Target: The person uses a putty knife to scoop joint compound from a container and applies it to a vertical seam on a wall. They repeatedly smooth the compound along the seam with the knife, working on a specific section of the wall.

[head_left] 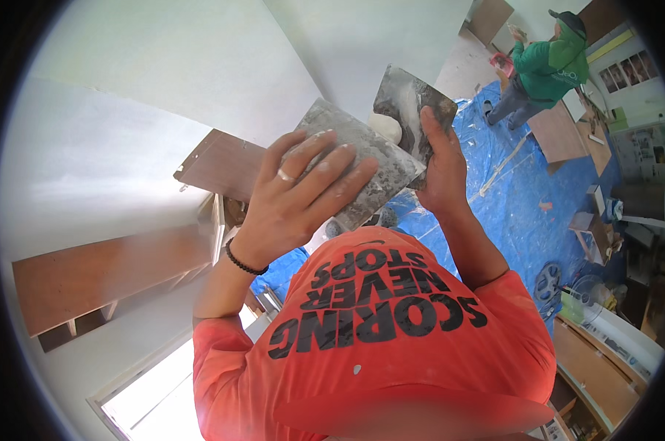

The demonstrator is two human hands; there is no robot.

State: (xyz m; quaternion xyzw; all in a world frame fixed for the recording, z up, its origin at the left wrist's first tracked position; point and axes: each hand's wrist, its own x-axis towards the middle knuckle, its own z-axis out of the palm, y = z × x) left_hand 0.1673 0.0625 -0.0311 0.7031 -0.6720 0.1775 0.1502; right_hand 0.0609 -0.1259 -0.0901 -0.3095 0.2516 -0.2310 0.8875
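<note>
My left hand (299,187), with a ring and a dark bead bracelet, has its fingers laid across a grey, stained flat scraper blade (380,173). Its thumb is hidden beneath. My right hand (446,165) grips a second, darker scraper plate (437,103), thumb on top. A streak of white putty (407,106) runs over that plate. A rounded lump of putty (385,127) sits between the two tools, whose edges overlap in front of my chest. White smears mark my left fingers.
A white wall (163,66) rises ahead and left, with a brown board (222,165) close to my left hand. Blue sheeting (512,198) covers the floor at right. A person in green (549,70) stands far right near wooden panels (556,132). A fan (549,281) stands at right.
</note>
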